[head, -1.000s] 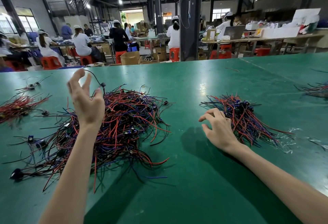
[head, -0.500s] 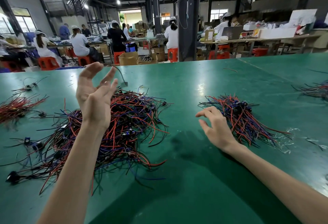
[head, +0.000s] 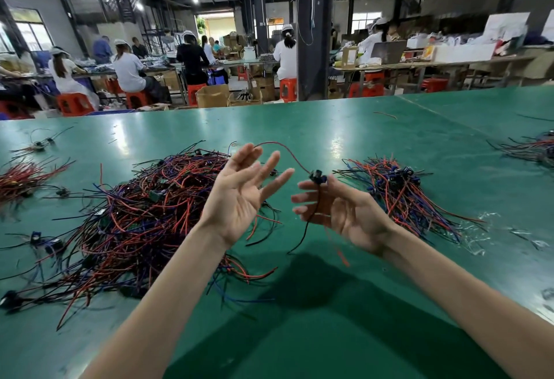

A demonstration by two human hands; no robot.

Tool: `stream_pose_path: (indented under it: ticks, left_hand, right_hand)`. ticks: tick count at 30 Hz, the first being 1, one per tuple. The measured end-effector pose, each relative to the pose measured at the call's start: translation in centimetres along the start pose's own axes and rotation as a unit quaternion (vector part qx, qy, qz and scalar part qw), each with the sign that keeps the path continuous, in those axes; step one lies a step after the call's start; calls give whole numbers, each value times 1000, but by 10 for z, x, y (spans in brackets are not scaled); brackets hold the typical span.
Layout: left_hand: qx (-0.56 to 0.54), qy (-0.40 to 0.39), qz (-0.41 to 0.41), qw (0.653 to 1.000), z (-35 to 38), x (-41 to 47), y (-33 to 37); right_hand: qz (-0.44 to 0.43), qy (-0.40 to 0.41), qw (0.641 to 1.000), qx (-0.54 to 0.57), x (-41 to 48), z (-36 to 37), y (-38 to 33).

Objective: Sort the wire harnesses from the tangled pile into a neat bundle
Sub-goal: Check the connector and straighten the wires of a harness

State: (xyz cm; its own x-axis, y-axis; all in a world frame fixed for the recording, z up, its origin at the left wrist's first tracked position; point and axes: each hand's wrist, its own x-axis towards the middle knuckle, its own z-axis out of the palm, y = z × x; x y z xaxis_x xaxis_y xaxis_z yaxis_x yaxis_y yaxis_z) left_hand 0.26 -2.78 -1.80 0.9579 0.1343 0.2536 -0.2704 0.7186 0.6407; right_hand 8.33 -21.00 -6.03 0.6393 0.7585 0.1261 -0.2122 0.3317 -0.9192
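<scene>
Head camera, looking down over a green table (head: 314, 327): both forearms reach in with palms turned up. The left hand (head: 239, 198) is spread wide, fingers straight and apart. The tip of its topmost finger touches the free end of a red wire, and the fingers are not curled round anything.

That wire belongs to one wire harness (head: 317, 175), lifted clear of the table between the two hands. It arcs from the left fingertip across to a small black connector, which the right hand (head: 347, 213) pinches between thumb and forefinger. The other fingers of the right hand are loosely extended. A black wire trails from the connector down across those fingers, and a blurred red strand hangs below the palm.

The tangled pile (head: 141, 216) of red, black, blue and purple wires sprawls on the table behind and beside the left forearm. The neat bundle (head: 401, 198) lies just beyond the right hand, with its connectors gathered at the far end.

Smaller bunches of wires lie at the left edge (head: 21, 177) and the right edge (head: 533, 150). Beyond the table, seated workers (head: 129, 71) sit on red stools (head: 73, 103) at further benches — all somewhat blurred.
</scene>
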Motion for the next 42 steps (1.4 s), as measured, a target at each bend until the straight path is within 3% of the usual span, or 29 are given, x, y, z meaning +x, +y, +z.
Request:
stream_pose_path:
  ticks: [7, 14, 21, 26, 35, 42]
  left_hand:
    - [-40, 71, -23, 996, -5, 1, -9]
    - [-84, 114, -40, 989, -13, 4, -21]
    - [175, 93, -165, 966, -9, -3, -56]
    - [198, 95, -146, 964, -13, -5, -62]
    - [279, 123, -48, 951, -16, -6, -60]
    - [285, 131, -12, 950, -17, -3, -55]
  right_hand:
    - [26, -25, 999, -2, -5, 2, -2]
    - [21, 42, 999, -12, -2, 3, 5]
    - [9, 85, 996, -36, -2, 4, 8]
    - [17, 113, 992, -57, -1, 5, 14]
    - [67, 92, 981, -154, -3, 5, 15]
    - [34, 75, 974, -210, -5, 14, 16]
